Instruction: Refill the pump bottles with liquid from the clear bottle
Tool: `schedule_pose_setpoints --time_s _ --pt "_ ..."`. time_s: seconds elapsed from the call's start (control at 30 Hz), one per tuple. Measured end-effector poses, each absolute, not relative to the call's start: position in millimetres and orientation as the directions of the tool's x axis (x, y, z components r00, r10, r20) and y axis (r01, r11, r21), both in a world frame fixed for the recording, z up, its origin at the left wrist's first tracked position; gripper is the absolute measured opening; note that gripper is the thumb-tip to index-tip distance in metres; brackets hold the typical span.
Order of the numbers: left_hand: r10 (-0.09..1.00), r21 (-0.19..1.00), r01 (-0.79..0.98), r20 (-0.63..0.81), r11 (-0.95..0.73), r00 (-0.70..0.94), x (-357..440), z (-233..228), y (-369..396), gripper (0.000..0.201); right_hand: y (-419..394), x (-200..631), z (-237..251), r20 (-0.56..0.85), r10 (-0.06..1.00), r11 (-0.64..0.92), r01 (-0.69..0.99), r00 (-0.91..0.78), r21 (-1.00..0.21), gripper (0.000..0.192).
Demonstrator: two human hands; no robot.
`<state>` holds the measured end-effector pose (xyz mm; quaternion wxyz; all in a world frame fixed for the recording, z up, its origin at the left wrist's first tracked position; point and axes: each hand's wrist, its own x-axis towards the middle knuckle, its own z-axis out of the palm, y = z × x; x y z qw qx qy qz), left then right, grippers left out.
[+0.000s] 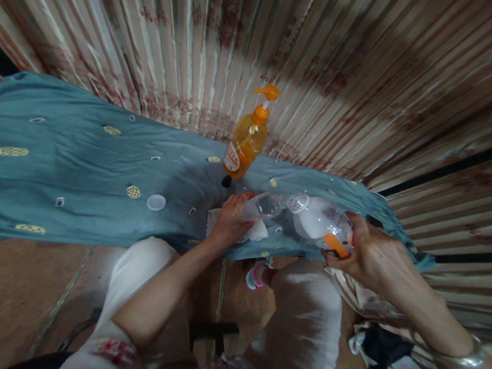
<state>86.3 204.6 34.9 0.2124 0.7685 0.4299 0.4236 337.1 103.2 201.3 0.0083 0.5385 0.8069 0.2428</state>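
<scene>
My left hand point(232, 220) is wrapped round a small clear plastic bottle point(263, 207) that lies sideways, its neck pointing right. A bigger clear plastic bottle point(318, 221) with an orange label is in my right hand point(370, 248), tilted so its mouth faces left. The two mouths meet or nearly meet; whether one sits inside the other is hard to tell. Beneath my left hand lies a white cloth or tissue point(256, 231) with a scalloped edge, partly covered. A round whitish lid point(156, 202) rests on the table to the left.
Behind my hands stands an orange pump bottle point(246, 141) with amber liquid, beside a small black object point(227, 181). A teal patterned cloth point(84, 164) covers the narrow table. Pleated curtains point(200, 50) hang along its back. Dark fabric point(384, 344) lies low at right.
</scene>
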Motion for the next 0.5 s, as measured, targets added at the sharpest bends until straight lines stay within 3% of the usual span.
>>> schedule_pose_setpoints --time_s 0.5 --pt "0.830 0.672 0.491 0.486 -0.555 0.273 85.7 35.3 204.5 0.056 101.8 337.2 202.0 0.223 0.895 0.279 0.877 -0.385 0.391 0.054"
